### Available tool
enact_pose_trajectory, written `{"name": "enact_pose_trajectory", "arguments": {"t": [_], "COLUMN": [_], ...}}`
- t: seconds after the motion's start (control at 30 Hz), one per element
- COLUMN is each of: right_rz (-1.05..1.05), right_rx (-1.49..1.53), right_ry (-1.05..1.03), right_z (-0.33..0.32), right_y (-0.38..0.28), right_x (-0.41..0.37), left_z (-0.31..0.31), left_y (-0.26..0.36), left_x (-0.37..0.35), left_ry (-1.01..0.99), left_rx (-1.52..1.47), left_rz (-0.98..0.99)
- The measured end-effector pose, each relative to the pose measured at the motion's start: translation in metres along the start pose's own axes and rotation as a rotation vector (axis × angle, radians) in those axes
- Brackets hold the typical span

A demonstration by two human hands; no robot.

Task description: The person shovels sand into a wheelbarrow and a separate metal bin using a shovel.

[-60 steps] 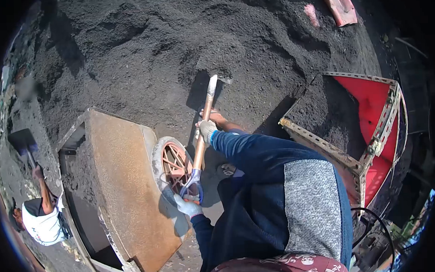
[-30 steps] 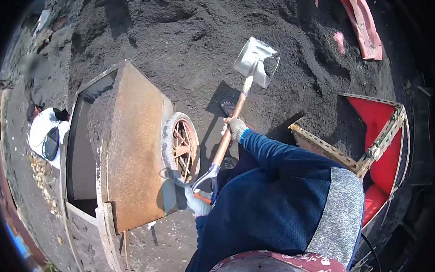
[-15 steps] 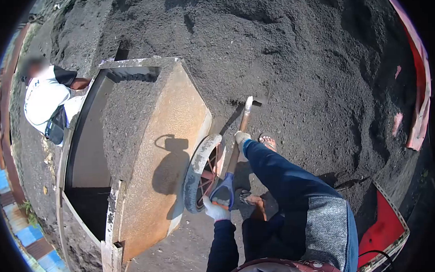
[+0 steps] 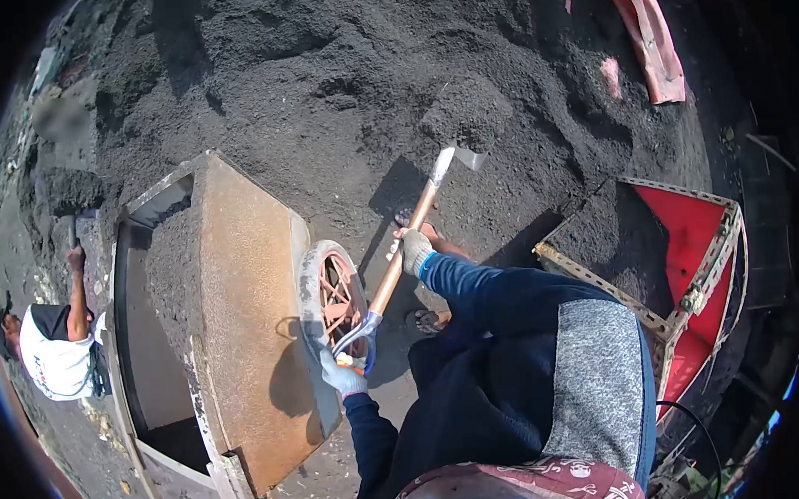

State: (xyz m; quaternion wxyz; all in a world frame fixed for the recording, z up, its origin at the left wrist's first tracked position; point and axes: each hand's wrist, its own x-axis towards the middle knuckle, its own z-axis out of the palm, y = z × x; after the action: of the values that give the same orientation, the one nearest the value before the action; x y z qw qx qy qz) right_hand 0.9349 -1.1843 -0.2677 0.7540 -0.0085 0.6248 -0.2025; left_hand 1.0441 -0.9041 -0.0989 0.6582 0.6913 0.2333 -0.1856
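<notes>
A long shovel (image 4: 401,271) slants up in front of me, its wooden shaft running to a blade heaped with dark sand (image 4: 467,111). My left hand (image 4: 342,375), in a white glove, is closed around the blue D-shaped grip (image 4: 368,334). Farther up, the gloved right hand (image 4: 414,252) wraps the wooden shaft. Just left of the shaft stands the spoked wheel (image 4: 333,296) of a box cart (image 4: 250,263). Dark sand (image 4: 172,275) lies inside that cart.
To the right is a second box cart with red inner panels (image 4: 692,248), holding dark sand. A sand pile (image 4: 323,67) spreads across the far side. At the left a co-worker (image 4: 55,345) lifts a loaded shovel (image 4: 71,213). A bent red sheet (image 4: 652,43) lies upper right.
The shovel blade has come up out of the sand with a heap on it. My view has turned, bringing the red-panelled cart further in. The co-worker has raised a loaded shovel.
</notes>
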Motion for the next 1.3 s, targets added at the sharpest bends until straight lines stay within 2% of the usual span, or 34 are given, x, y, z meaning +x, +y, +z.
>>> {"name": "enact_pose_trajectory", "arguments": {"t": [0.03, 0.07, 0.13, 0.17, 0.2, 0.23, 0.3, 0.33, 0.4, 0.47, 0.5, 0.53, 0.6, 0.63, 0.67, 0.7, 0.73, 0.77, 0.8, 0.83, 0.87, 0.93, 0.97, 1.0, 1.03, 1.07, 1.1, 1.13, 1.2, 1.27, 1.3], "right_rz": [0.006, 0.012, -0.082, -0.089, -0.169, -0.178, -0.217, -0.196, -0.240, -0.231, -0.255, -0.283, -0.210, -0.027, -0.004, 0.141, 0.374, 0.339, -0.087, -0.171, -0.255, -0.064, 0.032, 0.130, 0.231, 0.220, 0.168, 0.048, -0.029, 0.014, 0.027], "right_rx": [0.135, 0.258, 0.477, 0.530, 0.533, 0.561, 0.493, 0.470, 0.389, 0.333, 0.162, 0.015, -0.259, -0.300, -0.384, -0.504, -0.462, -0.566, -0.659, -0.724, -0.790, -0.807, -0.820, -0.839, -0.864, -0.974, -1.037, -1.079, -1.109, -0.893, -0.775], "right_ry": [0.027, 0.042, -0.006, -0.024, 0.049, 0.074, -0.038, -0.063, -0.070, -0.087, 0.023, -0.072, 0.058, 0.032, 0.038, 0.097, 0.153, 0.000, -0.015, 0.000, 0.021, 0.055, 0.072, 0.096, 0.125, 0.150, 0.126, 0.107, 0.078, 0.028, 0.011], "right_z": [-0.015, -0.022, -0.067, -0.087, -0.115, -0.111, -0.141, -0.145, -0.136, -0.126, -0.116, -0.130, -0.092, -0.082, -0.084, -0.087, -0.081, -0.126, -0.153, -0.152, -0.152, -0.110, -0.090, -0.077, -0.064, 0.007, 0.036, 0.057, 0.037, 0.031, 0.030], "right_y": [-0.021, -0.048, -0.075, -0.092, -0.105, -0.119, -0.126, -0.129, -0.124, -0.117, -0.106, -0.087, -0.046, -0.021, 0.016, 0.047, 0.070, 0.133, 0.186, 0.211, 0.238, 0.236, 0.230, 0.225, 0.213, 0.131, 0.087, 0.057, 0.069, 0.064, 0.057], "right_x": [-0.057, -0.125, -0.190, -0.221, -0.221, -0.275, -0.286, -0.290, -0.288, -0.243, -0.214, -0.144, -0.127, -0.119, -0.107, -0.109, -0.135, -0.092, -0.085, -0.062, -0.038, 0.033, 0.066, 0.095, 0.115, 0.122, 0.165, 0.177, 0.238, 0.217, 0.196], "left_z": [-0.028, -0.021, -0.006, 0.002, 0.027, 0.032, 0.018, 0.016, -0.005, -0.032, -0.045, -0.057, -0.066, -0.104, -0.141, -0.175, -0.191, -0.175, -0.186, -0.253, -0.293, -0.202, -0.197, -0.164, -0.100, -0.028, 0.027, 0.064, 0.073, 0.075, 0.052], "left_y": [0.002, 0.014, 0.043, 0.044, 0.082, 0.099, 0.086, 0.099, 0.075, 0.026, -0.009, -0.037, -0.041, -0.083, -0.113, -0.123, -0.106, -0.085, -0.062, -0.094, -0.131, -0.066, -0.091, -0.123, -0.129, -0.129, -0.135, -0.125, -0.141, -0.126, -0.145], "left_x": [0.005, -0.007, -0.036, -0.041, -0.092, -0.110, -0.133, -0.152, -0.163, -0.139, -0.125, -0.119, -0.141, -0.133, -0.139, -0.161, -0.192, -0.220, -0.244, -0.240, -0.239, -0.231, -0.199, -0.151, -0.107, -0.068, -0.039, -0.030, -0.028, -0.037, -0.030], "left_ry": [-0.288, -0.401, -0.629, -0.707, -0.716, -0.797, -0.748, -0.823, -0.686, -0.630, -0.454, -0.279, -0.061, 0.043, 0.127, 0.233, 0.275, 0.660, 0.666, 0.661, 0.910, 0.786, 0.649, 0.637, 0.553, 0.551, 0.510, 0.453, 0.417, 0.415, 0.378], "left_rx": [0.086, 0.120, 0.184, 0.232, 0.271, 0.489, 0.415, 0.195, -0.016, 0.054, 0.030, 0.004, -0.061, -0.085, -0.132, -0.104, -0.098, 0.059, 0.102, 0.000, 0.144, 0.056, -0.033, -0.032, 0.040, -0.021, -0.091, -0.083, -0.171, -0.134, -0.139], "left_rz": [-0.025, -0.018, 0.007, 0.035, 0.152, 0.435, 0.535, 0.065, -0.121, -0.232, -0.277, -0.319, -0.451, -0.526, -0.567, -0.669, -0.702, -0.575, -0.640, -0.777, -0.636, -0.604, -0.714, -0.611, -0.501, -0.493, -0.400, -0.397, -0.392, -0.378, -0.339]}}
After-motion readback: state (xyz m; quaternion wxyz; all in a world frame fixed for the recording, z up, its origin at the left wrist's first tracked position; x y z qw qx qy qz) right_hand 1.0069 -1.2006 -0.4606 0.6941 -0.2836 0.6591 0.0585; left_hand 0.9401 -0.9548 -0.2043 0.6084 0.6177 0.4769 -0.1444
